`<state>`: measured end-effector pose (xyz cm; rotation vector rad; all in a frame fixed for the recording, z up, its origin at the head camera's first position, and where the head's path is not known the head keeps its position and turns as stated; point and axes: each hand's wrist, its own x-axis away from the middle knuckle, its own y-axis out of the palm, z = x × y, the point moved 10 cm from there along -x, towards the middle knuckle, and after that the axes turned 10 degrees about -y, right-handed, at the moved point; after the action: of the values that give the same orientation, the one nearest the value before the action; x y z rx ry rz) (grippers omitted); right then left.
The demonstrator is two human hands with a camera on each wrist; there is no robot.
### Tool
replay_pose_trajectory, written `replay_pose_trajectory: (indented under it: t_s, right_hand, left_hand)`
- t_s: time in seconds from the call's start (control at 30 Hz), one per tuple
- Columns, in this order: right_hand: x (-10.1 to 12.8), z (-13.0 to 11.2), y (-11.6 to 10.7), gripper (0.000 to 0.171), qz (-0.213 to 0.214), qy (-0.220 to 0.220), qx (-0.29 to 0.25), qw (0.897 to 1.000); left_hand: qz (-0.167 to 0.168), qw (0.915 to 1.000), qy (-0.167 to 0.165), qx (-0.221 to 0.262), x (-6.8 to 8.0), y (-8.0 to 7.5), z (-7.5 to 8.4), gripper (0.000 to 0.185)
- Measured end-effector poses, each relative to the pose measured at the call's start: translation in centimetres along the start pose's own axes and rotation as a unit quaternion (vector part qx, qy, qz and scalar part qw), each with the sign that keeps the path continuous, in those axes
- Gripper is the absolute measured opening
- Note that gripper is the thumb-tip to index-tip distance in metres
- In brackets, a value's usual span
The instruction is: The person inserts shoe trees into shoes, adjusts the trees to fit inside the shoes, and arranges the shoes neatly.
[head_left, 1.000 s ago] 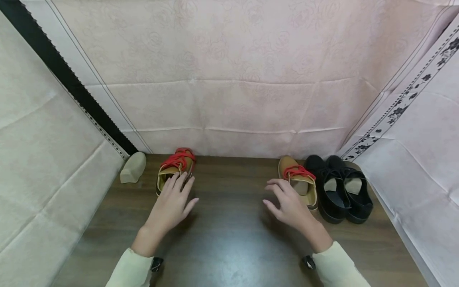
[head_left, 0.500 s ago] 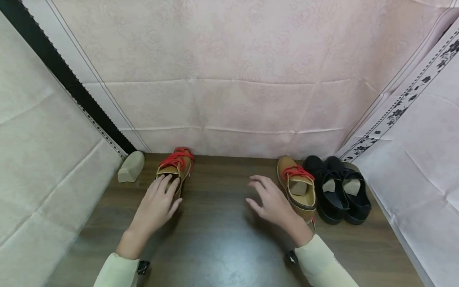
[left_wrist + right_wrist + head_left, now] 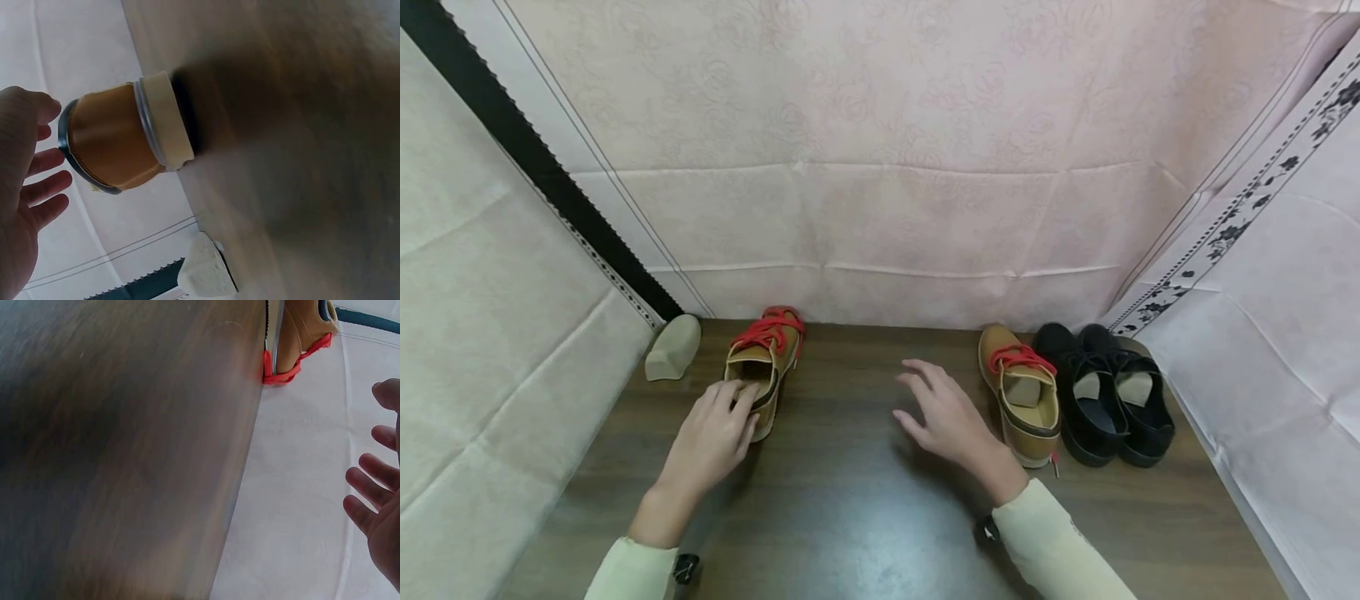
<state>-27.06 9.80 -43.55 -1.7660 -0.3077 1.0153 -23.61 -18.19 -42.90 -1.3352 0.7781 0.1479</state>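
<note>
On a dark wooden table (image 3: 865, 517) backed by pink cloth, the left hand (image 3: 707, 437), fingers relaxed, touches the heel of a tan shoe (image 3: 762, 367) at 11 o'clock; the right hand (image 3: 951, 421) hovers released beside its mate (image 3: 1022, 396) at 1 o'clock

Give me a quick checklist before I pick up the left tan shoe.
1. Left hand at the left tan shoe: ok, fingers touch its heel rim.
2. Grip closed: not ok, fingers look relaxed.
3. Right hand free: ok, open above the table.
4. Shoe upright: ok.
5. Insert in shoe: not ok, it looks hollow; a shoe form lies beside it.
6. Laces tied: cannot tell.
</note>
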Motion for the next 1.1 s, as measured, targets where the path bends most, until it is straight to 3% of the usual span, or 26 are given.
replay_pose_trajectory:
  t_s: [0.5, 0.87, 1.1]
  right_hand:
    - [-1.1, -1.0, 2.4, 0.054, -0.026, 0.002, -0.019, 0.999]
    - [-1.5, -1.9, 3.7, 0.069, -0.032, -0.034, -0.016, 0.999]
    - [-1.5, -2.0, 4.7, 0.072, -0.07, -0.025, -0.025, 0.997]
  left_hand:
    - [0.04, 0.9987, -0.009, 0.032, 1.0, -0.6, -0.7, 0.033]
    - [0.001, 0.9976, -0.055, 0.041, 1.0, 0.6, -1.3, 0.032]
    - [-0.008, 0.9957, -0.079, 0.048, 0.8, 0.8, -1.5, 0.028]
